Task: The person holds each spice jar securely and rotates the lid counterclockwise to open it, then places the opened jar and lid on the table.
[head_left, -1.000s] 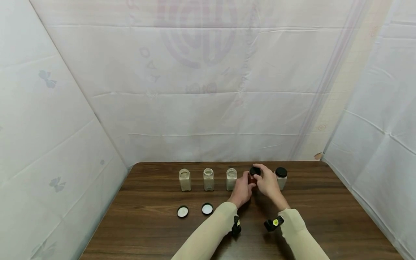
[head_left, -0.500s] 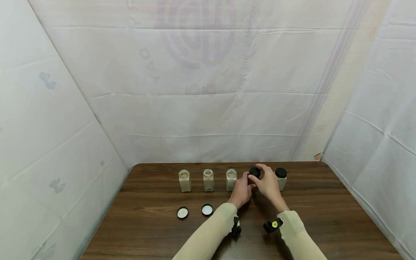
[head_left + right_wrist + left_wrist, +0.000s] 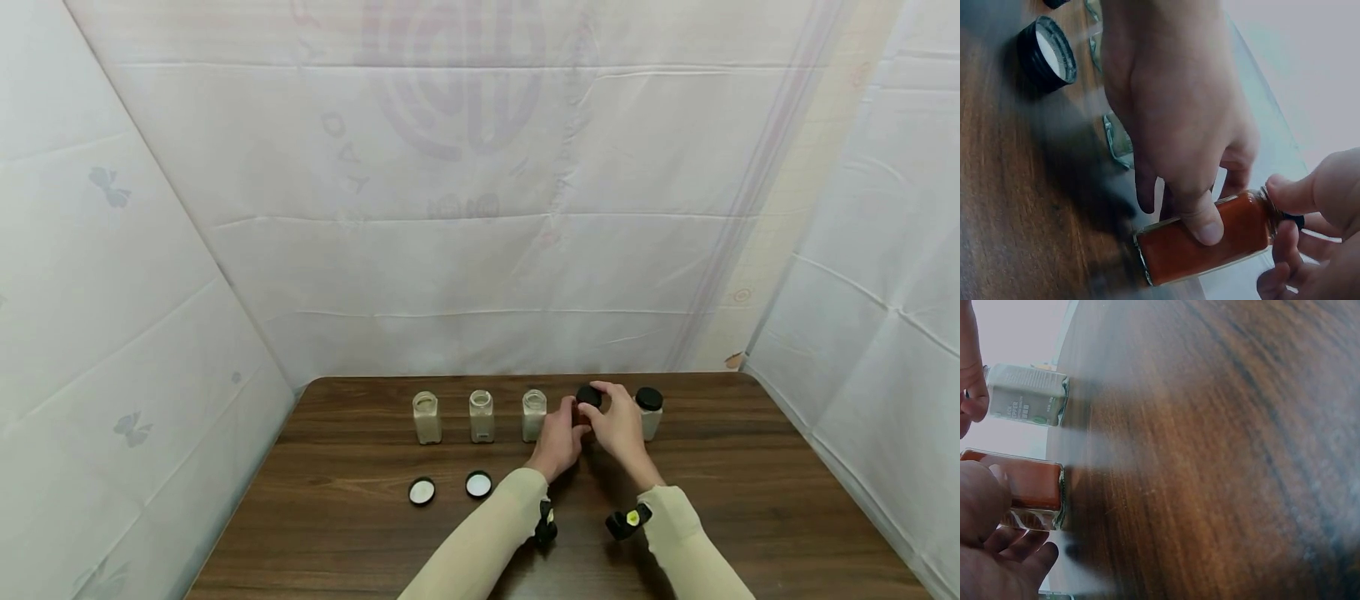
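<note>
A square glass spice jar of red-brown powder point(image 3: 1175, 256) stands upright on the table, its black lid point(image 3: 588, 395) on top. My left hand point(image 3: 557, 442) grips the jar's body, thumb on one face and fingers around the other side, as the right wrist view shows point(image 3: 1179, 112). My right hand point(image 3: 621, 427) holds the lid between thumb and fingers. In the left wrist view the jar's lower part point(image 3: 1038, 481) shows; its top is hidden by the hand. Whether the lid is loose on the neck, I cannot tell.
Left of the hands, several lidless glass jars point(image 3: 482, 419) stand in a row. Two black lids point(image 3: 422, 492) lie white side up in front of them. Right of my right hand stands a jar with a black lid point(image 3: 648, 400). A white cloth wall point(image 3: 480, 275) rises behind the table.
My right thumb and fingers have shifted round the lid, covering more of the jar in the head view. My left hand has kept its grip on the jar's body.
</note>
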The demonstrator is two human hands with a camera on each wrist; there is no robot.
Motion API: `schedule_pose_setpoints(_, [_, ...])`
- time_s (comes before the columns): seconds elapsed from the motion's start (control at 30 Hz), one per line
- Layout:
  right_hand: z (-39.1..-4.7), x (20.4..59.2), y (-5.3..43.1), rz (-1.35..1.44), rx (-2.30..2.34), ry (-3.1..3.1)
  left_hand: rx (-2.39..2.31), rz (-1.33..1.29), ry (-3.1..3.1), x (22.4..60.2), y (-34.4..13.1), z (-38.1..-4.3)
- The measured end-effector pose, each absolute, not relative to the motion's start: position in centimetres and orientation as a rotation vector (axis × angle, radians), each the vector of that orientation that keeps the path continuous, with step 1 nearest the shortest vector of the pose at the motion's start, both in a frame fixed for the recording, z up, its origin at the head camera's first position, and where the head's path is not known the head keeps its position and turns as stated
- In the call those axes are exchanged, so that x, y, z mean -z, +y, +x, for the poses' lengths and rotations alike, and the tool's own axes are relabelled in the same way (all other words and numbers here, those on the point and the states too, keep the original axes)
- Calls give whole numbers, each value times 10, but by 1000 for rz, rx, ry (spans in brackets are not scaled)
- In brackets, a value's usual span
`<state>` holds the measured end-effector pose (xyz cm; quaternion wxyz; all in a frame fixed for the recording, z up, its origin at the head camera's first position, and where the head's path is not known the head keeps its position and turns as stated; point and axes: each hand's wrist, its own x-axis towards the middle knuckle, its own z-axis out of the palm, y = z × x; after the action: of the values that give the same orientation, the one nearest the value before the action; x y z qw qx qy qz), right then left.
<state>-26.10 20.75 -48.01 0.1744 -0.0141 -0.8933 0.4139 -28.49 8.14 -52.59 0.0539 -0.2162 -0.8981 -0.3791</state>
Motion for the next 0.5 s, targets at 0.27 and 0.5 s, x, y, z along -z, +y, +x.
schedule_pose_setpoints(0.27, [-262, 475, 214, 42, -1232, -2665, 1098, -720, -2680, 528, 79, -284])
schedule_pose_setpoints(0.5, [-264, 476, 220, 132, -1301, -2716, 1068, -721, -2717, 530, 79, -286])
